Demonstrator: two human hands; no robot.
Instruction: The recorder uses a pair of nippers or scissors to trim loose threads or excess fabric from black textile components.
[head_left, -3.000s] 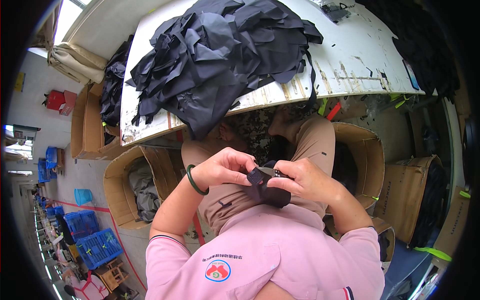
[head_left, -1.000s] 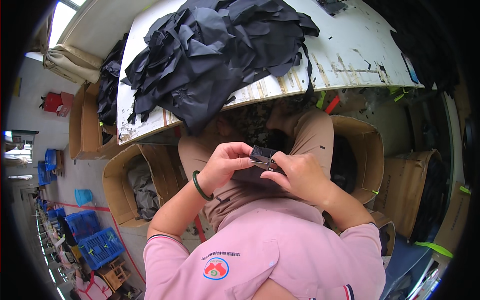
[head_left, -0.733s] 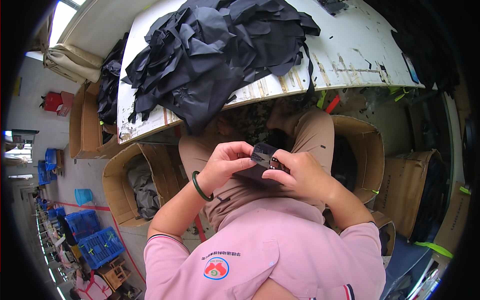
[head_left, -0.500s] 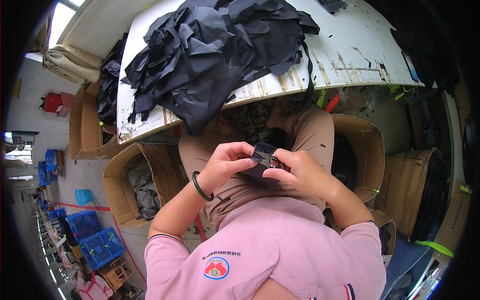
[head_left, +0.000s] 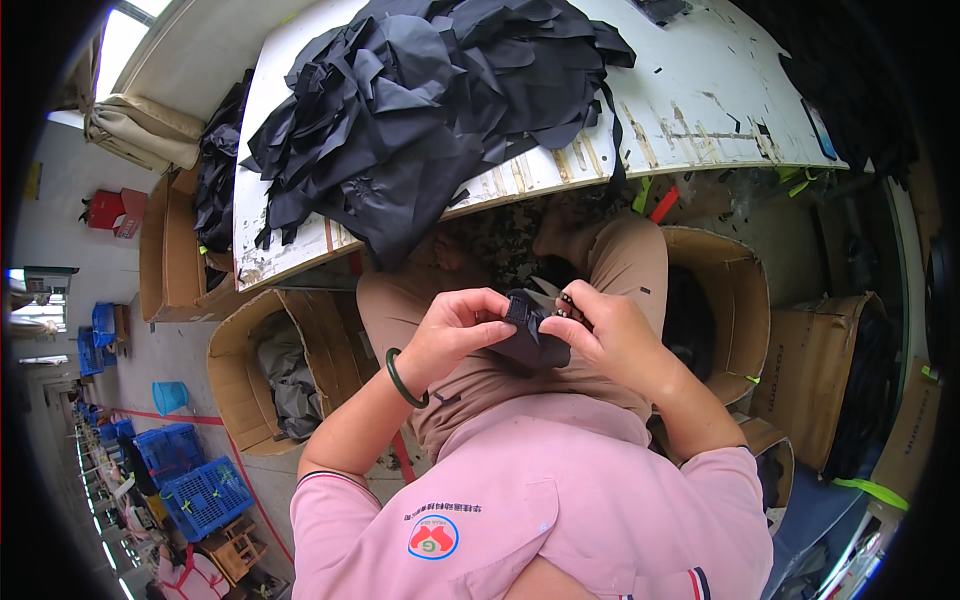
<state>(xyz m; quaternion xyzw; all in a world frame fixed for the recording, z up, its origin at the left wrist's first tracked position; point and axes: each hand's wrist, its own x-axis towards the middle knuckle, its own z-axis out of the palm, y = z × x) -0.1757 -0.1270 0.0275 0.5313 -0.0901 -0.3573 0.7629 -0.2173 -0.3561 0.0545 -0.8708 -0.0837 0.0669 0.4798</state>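
Above my lap, my left hand (head_left: 458, 328) is closed, pinching the edge of a small black fabric piece (head_left: 532, 346) between thumb and fingers. The piece hangs down between my two hands, with a darker textured strip at its pinched edge. My right hand (head_left: 618, 330) is closed around small scissors (head_left: 545, 288), whose pale blades point up and left, just above the cloth. The right thumb reaches to the fabric's right side; whether it grips the cloth I cannot tell. The scissors' handles are mostly hidden in the fingers.
A heap of black fabric pieces (head_left: 400, 110) covers the left of a worn white table (head_left: 700, 100) ahead, some hanging over its edge. Cardboard boxes stand by my knees, the left box (head_left: 235, 370) with grey cloth inside. Blue crates (head_left: 205, 495) stand far left.
The scissors have come into clearer view as my right hand moved slightly up and right. The fabric piece has turned and now hangs more openly below my fingers.
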